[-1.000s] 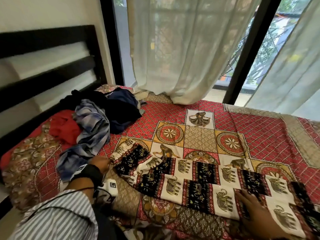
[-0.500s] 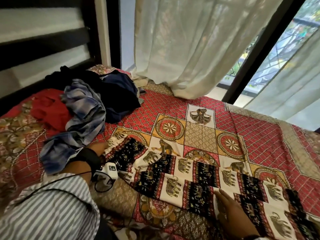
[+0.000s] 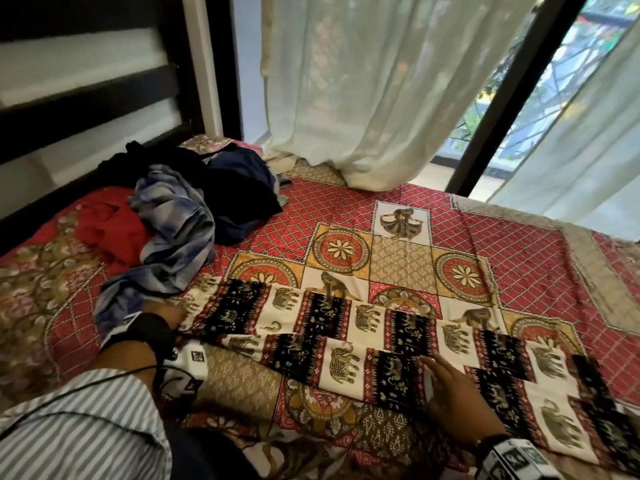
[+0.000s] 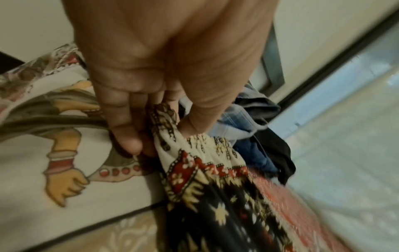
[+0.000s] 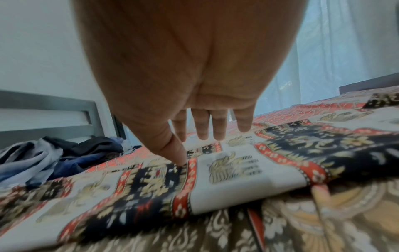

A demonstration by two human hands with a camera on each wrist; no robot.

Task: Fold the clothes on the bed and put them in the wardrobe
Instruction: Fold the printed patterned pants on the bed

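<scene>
Elephant-print trousers (image 3: 349, 327) in black, white and red lie stretched across the patterned bedspread (image 3: 519, 271). My left hand (image 3: 166, 315) pinches their gathered waistband (image 4: 194, 146) between thumb and fingers at the left end. My right hand (image 3: 453, 389) lies flat with straight fingers on the trouser leg (image 5: 237, 170) near the bed's front edge; in the right wrist view only the thumb tip clearly touches the cloth. A pile of unfolded clothes sits by the headboard: a blue-grey shirt (image 3: 173, 233), a red garment (image 3: 107, 226) and dark navy pieces (image 3: 239, 188).
A dark slatted headboard (image 3: 86, 109) stands at the left. Sheer white curtains (image 3: 363, 81) hang over the window behind the bed, touching the far edge. A dark window post (image 3: 512, 98) runs diagonally at the right. No wardrobe is in view.
My right hand has slid left along the trousers, from the right end toward the middle. The trousers lie flatter and straighter. My left hand keeps its hold on the waistband.
</scene>
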